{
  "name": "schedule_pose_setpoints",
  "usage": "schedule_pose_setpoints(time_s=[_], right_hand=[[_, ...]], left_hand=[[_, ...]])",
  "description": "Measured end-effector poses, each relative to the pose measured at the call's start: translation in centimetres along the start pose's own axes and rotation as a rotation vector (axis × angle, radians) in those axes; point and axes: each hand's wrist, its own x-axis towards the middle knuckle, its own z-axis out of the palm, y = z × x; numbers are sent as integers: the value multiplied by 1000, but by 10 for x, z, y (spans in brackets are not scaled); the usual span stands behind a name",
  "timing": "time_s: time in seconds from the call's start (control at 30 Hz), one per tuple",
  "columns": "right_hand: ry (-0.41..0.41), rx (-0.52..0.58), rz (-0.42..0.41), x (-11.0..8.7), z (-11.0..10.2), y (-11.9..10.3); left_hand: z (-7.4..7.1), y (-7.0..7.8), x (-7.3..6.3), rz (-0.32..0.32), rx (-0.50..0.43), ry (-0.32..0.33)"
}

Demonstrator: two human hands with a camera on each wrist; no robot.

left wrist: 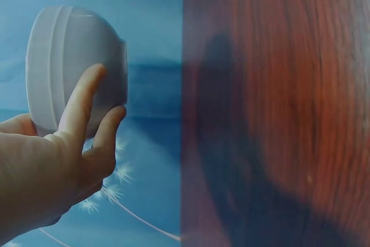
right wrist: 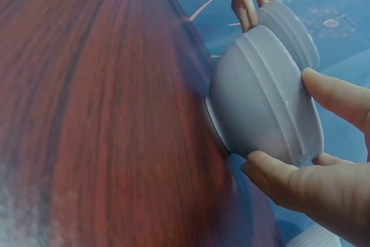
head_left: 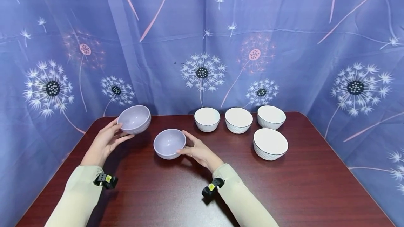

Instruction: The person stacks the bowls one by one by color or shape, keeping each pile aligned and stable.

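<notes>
My left hand (head_left: 102,143) grips a lavender bowl (head_left: 135,118) by its side, thumb at the rim and fingers beneath. In the left wrist view that bowl (left wrist: 87,67) hangs above the table, its ribbed outer wall and foot showing. A second lavender bowl (head_left: 169,143), lower and nearer the middle, is pinched at its right side by my right hand (head_left: 200,151). The right wrist view shows this bowl (right wrist: 260,96) upright, with its foot at or just over the tabletop; I cannot tell if it touches. Both bowls look hollow and bare inside from above.
Several white bowls stand right of centre: a ribbed one (head_left: 207,119), a lattice-patterned one (head_left: 238,120), another ribbed one (head_left: 271,117) at the back, and a larger lattice one (head_left: 270,144) in front. A blue dandelion-print curtain (head_left: 164,80) hangs behind the dark red wooden table (head_left: 151,192).
</notes>
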Motion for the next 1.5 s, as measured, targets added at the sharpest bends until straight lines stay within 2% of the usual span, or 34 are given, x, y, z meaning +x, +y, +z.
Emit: schedule_pose_setpoints(time_s=[0.3, 0.67, 0.83, 0.97, 1.17, 1.5], right_hand=[[-21, 9, -10, 1, -1, 0], [-37, -20, -40, 0, -4, 2], [-37, -28, -40, 1, -4, 3], [-40, -26, -39, 1, -4, 2], [-54, -8, -52, 2, -3, 1], [-45, -14, -45, 2, -3, 2]], left_hand=[[21, 0, -4, -20, 27, -22], [43, -11, -7, -4, 151, -71], [47, -19, -6, 15, 215, -123], [51, -25, -4, 23, 276, -138], [60, -28, 0, 7, 307, -151], [60, -36, 1, -14, 362, -171]])
